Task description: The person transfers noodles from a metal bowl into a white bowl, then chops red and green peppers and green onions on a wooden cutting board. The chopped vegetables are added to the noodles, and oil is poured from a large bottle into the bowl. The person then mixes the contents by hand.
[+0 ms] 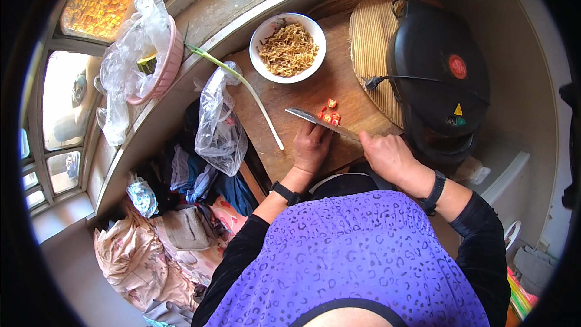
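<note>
My right hand (390, 154) grips the handle of a kitchen knife (320, 121), whose blade points left across a wooden board (290, 163). Just on the near side of the blade is my left hand (311, 147), fingers curled down; the blade and fingers hide whatever may be under them. Several cut pieces of red chili pepper (332, 103) lie against and beyond the blade. To the left, a green onion (254, 93) stretches across the board, its white end near my left hand. A white bowl (255, 56) of thin brown shredded food (290, 50) stands farther back.
A black electric appliance (435, 54) with a plug (373, 83) rests on a round slatted wooden board (370, 41) at right. A clear plastic bag (220, 122) hangs at the left edge. On the window ledge, a pink basket (165, 66) holds bags and a cut squash (147, 63).
</note>
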{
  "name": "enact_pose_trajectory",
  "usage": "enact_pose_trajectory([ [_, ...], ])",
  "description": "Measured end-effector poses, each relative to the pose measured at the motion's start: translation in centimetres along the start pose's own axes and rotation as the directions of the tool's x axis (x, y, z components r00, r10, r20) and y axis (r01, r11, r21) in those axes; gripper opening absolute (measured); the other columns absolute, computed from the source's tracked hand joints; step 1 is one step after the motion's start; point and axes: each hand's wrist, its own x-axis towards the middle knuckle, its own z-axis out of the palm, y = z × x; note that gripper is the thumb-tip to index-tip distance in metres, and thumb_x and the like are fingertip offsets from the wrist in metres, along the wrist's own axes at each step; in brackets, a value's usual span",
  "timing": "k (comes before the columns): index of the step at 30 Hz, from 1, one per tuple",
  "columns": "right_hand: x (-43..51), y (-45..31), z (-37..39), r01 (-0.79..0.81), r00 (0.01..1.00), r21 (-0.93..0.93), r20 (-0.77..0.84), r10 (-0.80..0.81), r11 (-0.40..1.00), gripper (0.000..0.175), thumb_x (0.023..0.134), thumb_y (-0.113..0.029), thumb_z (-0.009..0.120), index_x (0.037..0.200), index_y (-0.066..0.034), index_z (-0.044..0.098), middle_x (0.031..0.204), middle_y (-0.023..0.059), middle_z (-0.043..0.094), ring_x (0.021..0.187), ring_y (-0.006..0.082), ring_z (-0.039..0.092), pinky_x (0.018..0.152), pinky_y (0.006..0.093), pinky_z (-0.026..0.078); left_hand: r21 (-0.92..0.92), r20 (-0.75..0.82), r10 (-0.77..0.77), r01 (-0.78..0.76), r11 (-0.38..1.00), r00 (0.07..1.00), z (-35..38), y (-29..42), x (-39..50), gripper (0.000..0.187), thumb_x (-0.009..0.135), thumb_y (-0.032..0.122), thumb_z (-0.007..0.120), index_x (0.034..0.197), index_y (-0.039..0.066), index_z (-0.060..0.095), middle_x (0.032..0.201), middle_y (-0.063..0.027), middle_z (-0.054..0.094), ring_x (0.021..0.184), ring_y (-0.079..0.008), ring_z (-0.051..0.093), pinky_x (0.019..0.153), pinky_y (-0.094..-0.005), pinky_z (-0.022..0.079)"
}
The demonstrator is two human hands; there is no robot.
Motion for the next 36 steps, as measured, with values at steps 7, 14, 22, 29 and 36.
enact_pose_trajectory([
  [7,3.2,-0.6,1.9,-0.025,1.000,-0.006,-0.019,0.025,1.000,0.008,0.086,-0.005,0.052,0.094,-0.0030,0.052,0.066,0.0175,0.066,0.065,0.0335,0.070,0.056,0.0431,0.056,-0.059,-0.124,0.054,-0.061,0.996,0.991,0.3,0.0,0.8,0.029,0.075,0.005,0.076,0.104,0.004,0.070,0.100,-0.0158,0.065,0.082,-0.0327,0.066,0.071,-0.0387,0.053],
  [14,3.5,-0.7,2.9,-0.032,0.998,0.031,-0.053,0.034,0.999,0.011,0.085,-0.005,0.052,0.096,-0.0025,0.053,0.069,0.0182,0.067,0.069,0.0342,0.070,0.058,0.0442,0.056,0.014,-0.139,0.033,-0.032,0.999,0.990,0.0,0.1,0.7,0.033,0.073,0.005,0.078,0.105,0.004,0.070,0.108,-0.0144,0.063,0.085,-0.0326,0.065,0.073,-0.0382,0.053],
  [22,2.1,-0.5,1.7,-0.042,0.998,0.000,0.040,0.042,0.999,0.013,0.084,-0.004,0.052,0.097,-0.0002,0.054,0.072,0.0205,0.068,0.072,0.0360,0.070,0.061,0.0453,0.056,-0.049,-0.119,-0.012,0.006,0.999,0.993,0.4,-0.5,0.4,0.019,0.075,0.006,0.076,0.092,0.003,0.069,0.097,-0.0143,0.061,0.080,-0.0337,0.063,0.069,-0.0397,0.052],
  [29,4.5,-0.8,3.4,-0.058,0.996,0.031,-0.059,0.060,0.998,0.010,0.086,-0.008,0.053,0.096,-0.0026,0.054,0.071,0.0190,0.068,0.070,0.0359,0.070,0.060,0.0455,0.056,-0.060,-0.128,-0.006,-0.002,0.998,0.992,0.5,-0.7,0.6,0.017,0.075,0.006,0.076,0.090,0.003,0.067,0.090,-0.0141,0.062,0.077,-0.0337,0.062,0.067,-0.0401,0.051],
  [36,3.5,0.1,3.4,-0.046,0.993,0.111,-0.105,0.058,0.993,0.013,0.086,-0.009,0.055,0.097,-0.0023,0.053,0.070,0.0199,0.066,0.070,0.0378,0.068,0.061,0.0474,0.055,-0.083,-0.156,0.012,-0.026,0.996,0.988,0.4,-0.5,0.2,0.016,0.074,0.005,0.075,0.086,0.003,0.065,0.092,-0.0132,0.062,0.080,-0.0312,0.062,0.071,-0.0382,0.052],
])
